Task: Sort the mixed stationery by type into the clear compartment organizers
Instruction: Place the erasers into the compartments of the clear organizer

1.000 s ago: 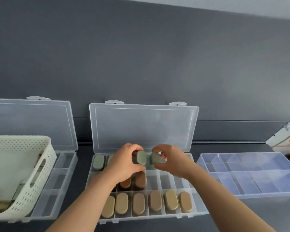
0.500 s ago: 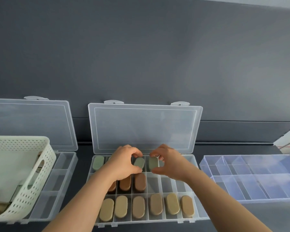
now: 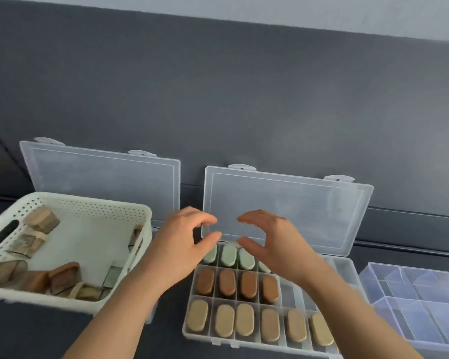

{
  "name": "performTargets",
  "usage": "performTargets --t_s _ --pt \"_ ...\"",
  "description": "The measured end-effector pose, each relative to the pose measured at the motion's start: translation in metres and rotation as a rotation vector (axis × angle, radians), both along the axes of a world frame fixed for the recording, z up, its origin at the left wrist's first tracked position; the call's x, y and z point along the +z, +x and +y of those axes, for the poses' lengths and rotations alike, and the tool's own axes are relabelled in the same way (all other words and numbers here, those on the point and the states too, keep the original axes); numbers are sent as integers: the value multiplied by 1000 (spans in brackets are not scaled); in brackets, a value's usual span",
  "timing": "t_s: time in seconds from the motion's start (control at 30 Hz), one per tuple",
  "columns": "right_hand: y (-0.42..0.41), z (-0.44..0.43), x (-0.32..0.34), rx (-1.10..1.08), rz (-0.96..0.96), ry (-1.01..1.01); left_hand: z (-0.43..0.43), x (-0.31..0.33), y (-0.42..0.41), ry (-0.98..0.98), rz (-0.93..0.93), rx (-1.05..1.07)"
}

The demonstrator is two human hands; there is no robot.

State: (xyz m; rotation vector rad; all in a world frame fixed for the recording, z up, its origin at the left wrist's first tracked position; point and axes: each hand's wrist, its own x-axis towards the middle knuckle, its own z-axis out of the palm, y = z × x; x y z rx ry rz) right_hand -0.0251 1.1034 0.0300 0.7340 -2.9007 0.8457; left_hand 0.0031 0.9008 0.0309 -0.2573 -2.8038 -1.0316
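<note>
Now | left hand (image 3: 181, 246), right hand (image 3: 273, 244): empty, loosely curved | above smooth oval erasers (image 3: 228, 255) | clear plastic organizer (image 3: 340, 268)

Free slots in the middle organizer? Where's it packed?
Free: middle-row compartments right of the brown ovals, above the tan ovals. The blue-tinted organizer on the right shows only empty compartments. Crowded: tan front row, and green ovals by the left hand and right hand.
</note>
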Motion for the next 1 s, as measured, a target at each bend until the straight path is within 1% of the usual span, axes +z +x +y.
performTargets --t_s 0.1,0.17,0.23,0.33,0.5,0.57,0.63,0.83,0.93,1.0 --pt "4 -53 13 72 11 -31 -61 18 14 5 54 91" --pt "4 -89 18 122 -4 -33 -103 25 22 -27 19 135" --pt "3 -120 19 160 -29 -27 -140 28 27 -77 -74 147" --pt "2 -154 12 144 -82 -32 -174 18 24 -114 -295 84" --pt "5 -177 -9 2 -182 -16 -178 -16 7 -111 -528 -59" --pt "8 -181 -15 -46 -201 -27 -172 -25 3 -135 -594 -123" --pt "10 -182 -18 -89 -226 -53 -168 -32 -1 -146 -619 -165" --pt "18 -187 -26 -172 -297 -150 -171 -37 -7 -37 -670 -189" --pt "19 -189 -24 -189 -289 -131 -175 -35 -9 13 -665 -181" --pt "18 -192 -21 -191 -239 -75 -184 -29 -11 42 -604 -146"
